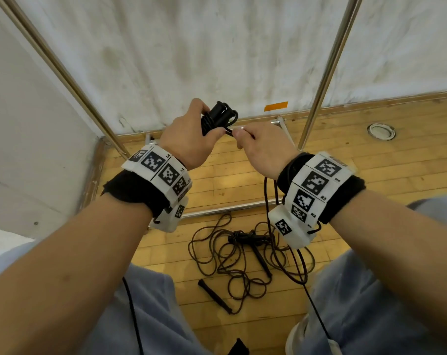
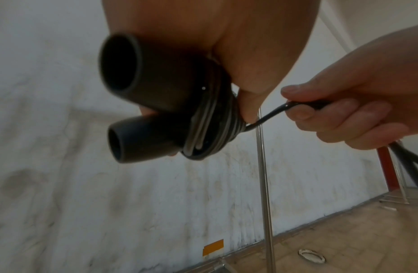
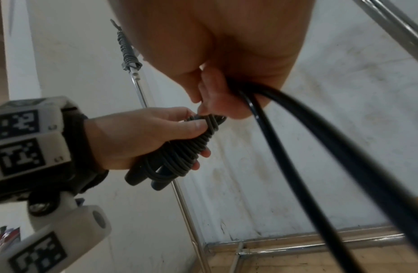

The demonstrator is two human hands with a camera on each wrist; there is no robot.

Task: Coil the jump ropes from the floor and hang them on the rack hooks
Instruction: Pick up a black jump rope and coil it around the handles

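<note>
My left hand grips a black jump rope bundle: two handles side by side with cord wound round them. My right hand pinches the free cord right beside the bundle, and the cord's slack hangs from that hand down to the floor. More jump ropes lie tangled on the wooden floor below my wrists, with loose black handles among the loops.
The rack's metal poles rise left and right in front of a white wall, and its base bar runs across the floor. An orange tape strip marks the wall. A round floor fitting sits at right.
</note>
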